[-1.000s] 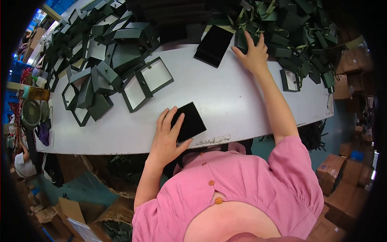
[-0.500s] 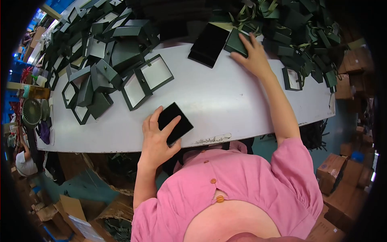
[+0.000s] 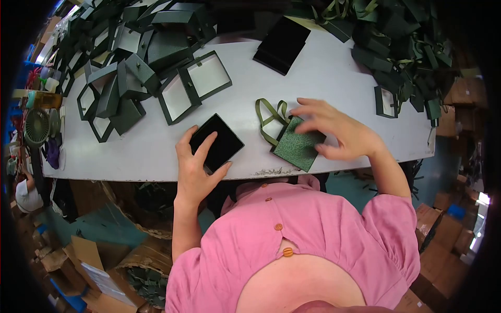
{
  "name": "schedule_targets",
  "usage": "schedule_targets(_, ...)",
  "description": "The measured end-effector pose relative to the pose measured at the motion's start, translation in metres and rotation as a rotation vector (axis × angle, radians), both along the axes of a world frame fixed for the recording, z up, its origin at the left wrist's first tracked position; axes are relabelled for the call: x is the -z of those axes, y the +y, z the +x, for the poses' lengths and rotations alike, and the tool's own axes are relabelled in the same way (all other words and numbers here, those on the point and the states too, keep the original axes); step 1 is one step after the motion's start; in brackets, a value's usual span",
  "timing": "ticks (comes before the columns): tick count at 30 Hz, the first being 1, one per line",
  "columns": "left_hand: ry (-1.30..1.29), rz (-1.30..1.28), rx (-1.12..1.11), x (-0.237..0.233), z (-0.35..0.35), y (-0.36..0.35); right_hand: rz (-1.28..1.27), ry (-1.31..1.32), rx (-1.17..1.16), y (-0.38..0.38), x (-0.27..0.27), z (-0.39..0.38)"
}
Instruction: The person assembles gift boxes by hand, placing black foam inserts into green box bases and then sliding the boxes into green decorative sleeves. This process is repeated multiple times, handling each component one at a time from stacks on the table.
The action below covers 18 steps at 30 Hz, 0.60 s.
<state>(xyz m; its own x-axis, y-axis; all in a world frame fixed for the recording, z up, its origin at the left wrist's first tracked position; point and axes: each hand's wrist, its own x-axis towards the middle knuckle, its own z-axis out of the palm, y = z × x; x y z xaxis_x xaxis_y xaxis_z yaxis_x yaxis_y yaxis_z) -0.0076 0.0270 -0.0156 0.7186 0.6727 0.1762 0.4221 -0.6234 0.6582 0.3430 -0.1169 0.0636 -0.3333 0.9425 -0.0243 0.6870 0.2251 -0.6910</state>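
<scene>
My left hand (image 3: 194, 164) grips a black square padded insert (image 3: 223, 140) by its edges near the table's front edge. Its index finger lies across the dark face, and the thumb is at the near side. To the right, a green textured box piece (image 3: 296, 147) with a looped olive ribbon (image 3: 266, 112) lies tilted on the table. Over its right corner hovers my right hand (image 3: 334, 130), fingers spread and slightly blurred; whether they touch it is hard to make out. Farther back, more black inserts (image 3: 282, 46) lie overlapping.
Open dark green boxes with white insides (image 3: 180, 96) are heaped at the left. Several green box pieces with ribbons (image 3: 386, 47) pile up at the back right, beside a small open box (image 3: 386, 101). Cartons (image 3: 438, 245) stand on the floor, and a fan (image 3: 37, 127) is at far left.
My right hand has come from the back right toward me, and the green ribboned piece now lies near the front edge. My left hand stays with its black insert, slightly shifted.
</scene>
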Motion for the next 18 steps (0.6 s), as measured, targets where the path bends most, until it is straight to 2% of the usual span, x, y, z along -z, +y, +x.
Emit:
schedule_targets(3, 0.019, 0.042, 0.007, -0.001, 0.001, 0.0, 0.028, -0.18, 0.51, 0.027, 0.008, -0.035)
schedule_targets(4, 0.018, 0.042, 0.009, -0.001, 0.001, 0.001, 0.051, -0.335, 0.507, 0.037, 0.016, -0.043)
schedule_targets(7, 0.014, 0.041, 0.014, -0.001, 0.0, 0.001, 0.041, -0.225, 0.432, 0.049, 0.04, -0.053)
schedule_targets(8, 0.013, 0.041, 0.014, -0.001, -0.001, 0.0, 0.153, -0.057, 0.479, 0.048, 0.045, -0.056)
schedule_targets(11, 0.002, 0.04, 0.004, 0.001, -0.006, 0.0, 0.418, 0.108, 0.418, 0.031, 0.053, -0.055)
schedule_targets(14, -0.049, -0.004, -0.069, 0.001, -0.006, -0.003, 0.525, 0.119, 0.226, 0.003, 0.052, -0.053)
schedule_targets(18, -0.135, 0.004, -0.16, 0.003, -0.008, -0.004, 0.341, -0.146, 0.268, -0.035, 0.046, -0.081)
